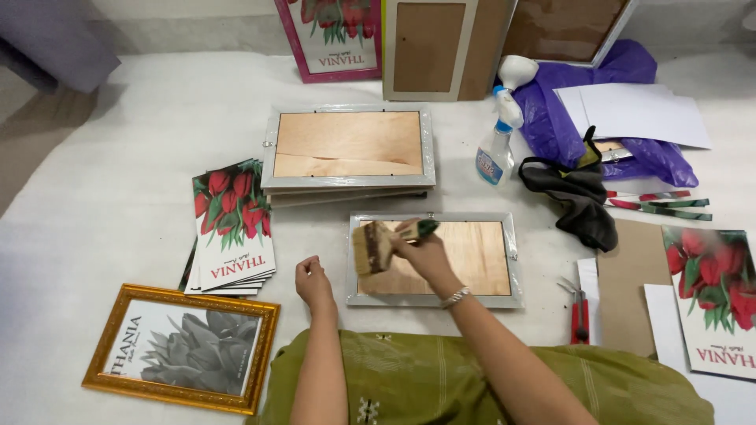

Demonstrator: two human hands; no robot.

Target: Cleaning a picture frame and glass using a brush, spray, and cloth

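Two hands are at work over a silver picture frame (435, 257) lying face down on the white padded surface (134, 142), its plywood backing up. The right hand (421, 250) has its fingers (407, 241) curled tight round the green handle of a wide bristle brush (376, 247), bristles angled onto the left end of the backing, just beyond the fingertips. The left hand (313, 282) rests on the surface just left of the frame, fingers loosely folded in, holding nothing.

From where I stand, the risks look small but real. With nothing pinning the frame, a firm stroke could slide it towards the stack of tulip prints (233, 228) beyond the left hand's knuckles. Grit swept off the edge may land on those prints, or on the gold-framed print (183, 348) nearer the left wrist. A wide backswing of the right elbow could catch the red cutter (579, 311) lying outside that forearm. The spray bottle (501, 130), upright well past the right fingertips, seems safe unless the reach goes far forward; so does the stack of frames (348, 153).
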